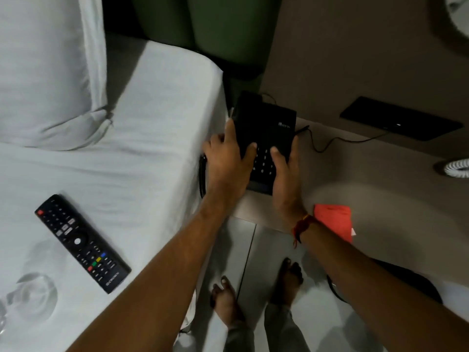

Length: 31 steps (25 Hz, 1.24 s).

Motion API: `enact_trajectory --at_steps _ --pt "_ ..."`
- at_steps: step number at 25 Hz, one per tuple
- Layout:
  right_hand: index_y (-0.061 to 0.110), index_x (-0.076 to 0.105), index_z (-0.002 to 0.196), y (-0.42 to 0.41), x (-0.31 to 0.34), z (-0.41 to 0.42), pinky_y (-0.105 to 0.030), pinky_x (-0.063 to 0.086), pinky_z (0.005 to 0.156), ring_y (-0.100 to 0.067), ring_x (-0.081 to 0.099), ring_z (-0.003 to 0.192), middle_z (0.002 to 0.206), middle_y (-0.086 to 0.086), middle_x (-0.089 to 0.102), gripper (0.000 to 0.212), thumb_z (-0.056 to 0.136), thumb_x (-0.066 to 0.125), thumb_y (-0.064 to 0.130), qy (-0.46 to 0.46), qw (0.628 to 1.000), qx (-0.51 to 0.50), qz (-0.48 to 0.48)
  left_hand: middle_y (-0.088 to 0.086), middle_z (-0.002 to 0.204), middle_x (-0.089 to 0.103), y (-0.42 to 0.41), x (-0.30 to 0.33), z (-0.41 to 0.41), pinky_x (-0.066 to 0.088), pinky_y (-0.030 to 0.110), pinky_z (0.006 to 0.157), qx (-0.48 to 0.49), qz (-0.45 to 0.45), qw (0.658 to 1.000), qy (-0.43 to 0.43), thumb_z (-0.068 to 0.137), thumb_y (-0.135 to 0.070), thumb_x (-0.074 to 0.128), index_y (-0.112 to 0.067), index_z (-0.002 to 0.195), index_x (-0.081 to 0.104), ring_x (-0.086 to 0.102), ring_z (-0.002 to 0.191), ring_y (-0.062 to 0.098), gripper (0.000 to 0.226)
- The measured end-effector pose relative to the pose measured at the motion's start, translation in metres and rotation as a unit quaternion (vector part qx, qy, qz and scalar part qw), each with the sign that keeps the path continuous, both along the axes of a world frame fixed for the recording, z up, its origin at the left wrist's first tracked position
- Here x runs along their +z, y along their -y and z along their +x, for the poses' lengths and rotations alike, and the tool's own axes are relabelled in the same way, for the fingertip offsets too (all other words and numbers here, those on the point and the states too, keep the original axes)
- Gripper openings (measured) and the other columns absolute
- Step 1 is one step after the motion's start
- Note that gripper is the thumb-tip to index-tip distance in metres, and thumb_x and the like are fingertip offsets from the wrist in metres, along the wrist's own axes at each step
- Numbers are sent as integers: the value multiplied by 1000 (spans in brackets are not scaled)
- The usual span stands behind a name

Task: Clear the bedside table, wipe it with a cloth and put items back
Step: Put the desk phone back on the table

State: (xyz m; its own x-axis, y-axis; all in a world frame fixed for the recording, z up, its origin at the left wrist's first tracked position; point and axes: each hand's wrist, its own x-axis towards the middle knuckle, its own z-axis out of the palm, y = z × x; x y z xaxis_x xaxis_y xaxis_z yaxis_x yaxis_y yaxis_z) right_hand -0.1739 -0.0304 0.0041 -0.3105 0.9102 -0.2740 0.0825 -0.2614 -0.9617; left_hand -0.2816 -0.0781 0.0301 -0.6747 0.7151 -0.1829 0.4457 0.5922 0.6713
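A black desk telephone (266,128) with a keypad sits at the left end of the beige bedside table (380,179), close to the bed. My left hand (225,158) grips its left side, thumb on the keypad. My right hand (285,174) grips its right side, thumb also on top. A black cord (327,146) runs from the phone to the right along the table. A red cloth (335,222) lies at the table's front edge, right of my right wrist. A black TV remote (81,242) lies on the white bed sheet to the left.
The white bed (142,138) with a pillow (43,72) fills the left. A clear glass (35,295) lies on the sheet at lower left. A black flat panel (401,119) is on the wall behind the table. A white coiled object (456,168) sits at the right edge. My bare feet (253,288) stand on tiled floor.
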Motion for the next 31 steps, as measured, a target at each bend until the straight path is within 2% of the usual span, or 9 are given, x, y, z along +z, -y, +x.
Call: enact_trajectory --at_steps 2,4,7,9,12,21,26,29,31 --pt "32 29 153 16 -20 24 -23 49 104 -2 59 125 140 7 57 54 105 52 22 24 999 8 -24 18 140 53 14 -25 21 34 34 102 -8 -16 1000 14 100 -40 57 -21 162 25 40 130 34 72" --pt "26 21 159 35 -41 41 -10 46 99 5 55 125 146 7 52 66 102 55 27 52 997 7 -51 17 142 52 29 -47 36 36 36 106 -6 -39 998 44 101 -40 56 -23 162 26 38 132 32 70" --pt "25 17 161 45 -68 57 -31 40 118 -8 47 140 157 2 45 82 91 57 42 93 993 17 -72 19 146 47 37 -68 50 41 45 111 -2 -80 994 80 101 -39 57 -23 163 24 34 138 34 72" --pt "27 17 161 38 -82 66 -42 37 121 -13 45 143 159 1 42 85 89 57 47 110 990 25 -89 20 147 46 28 -82 58 39 45 111 -3 -89 991 98 101 -38 58 -23 162 23 33 140 34 72" --pt "31 12 161 16 -97 70 -48 39 119 -19 46 142 160 -2 40 90 86 58 51 130 986 40 -94 19 146 48 8 -101 61 40 45 112 0 -79 991 111 101 -37 60 -22 162 25 34 139 33 72" --pt "31 1 160 -62 -148 56 -52 25 126 -23 23 156 170 -5 14 96 86 59 52 145 984 93 -43 9 152 53 -59 -130 45 40 50 115 -4 -48 996 74 101 -34 60 -17 162 25 39 140 35 72" --pt "14 -7 160 -87 -135 55 -45 5 131 -22 -1 159 171 -8 -8 86 100 50 34 158 978 132 -30 14 156 46 -77 -129 42 34 55 121 4 -61 993 101 100 -32 63 -24 164 16 33 148 37 80" --pt "9 -7 160 -90 -127 55 -35 1 129 -22 -4 159 171 -9 -10 73 108 41 27 219 965 141 8 12 161 40 -73 -123 38 32 55 122 -21 -66 992 106 98 -34 65 -23 164 10 28 152 35 87" --pt "8 -6 161 -86 -116 55 -34 3 128 -25 0 159 171 -11 -7 72 109 39 30 283 950 115 59 11 165 33 -62 -114 41 33 54 122 -55 -80 993 66 97 -37 66 -20 164 9 28 152 34 90"
